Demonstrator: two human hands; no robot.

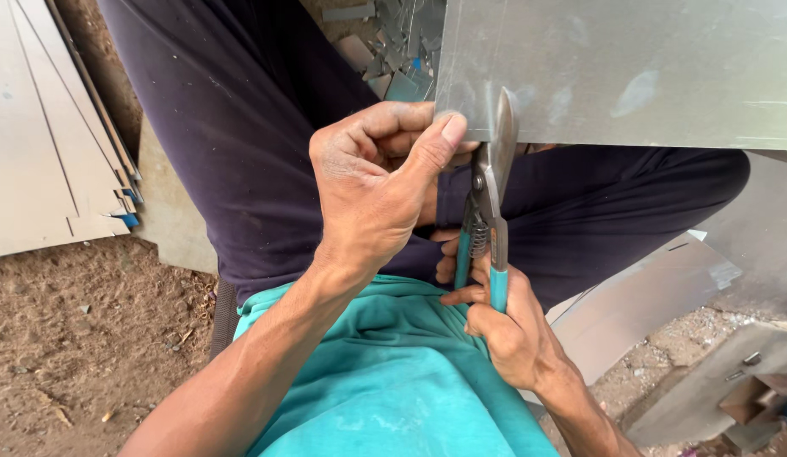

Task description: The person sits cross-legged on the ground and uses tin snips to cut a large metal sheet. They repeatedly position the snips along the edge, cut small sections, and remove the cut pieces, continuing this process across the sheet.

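The left hand [372, 182] pinches the lower left corner of a grey metal sheet [630, 68] between thumb and curled fingers, holding it above the person's lap. The right hand [503, 326] grips the teal handles of tin snips [486, 211], whose blades bite the sheet's bottom edge just beside the thumb. Pale cut sheets [46, 152] lie stacked on the dirt at left, and metal offcuts [393, 51] lie beyond the knees.
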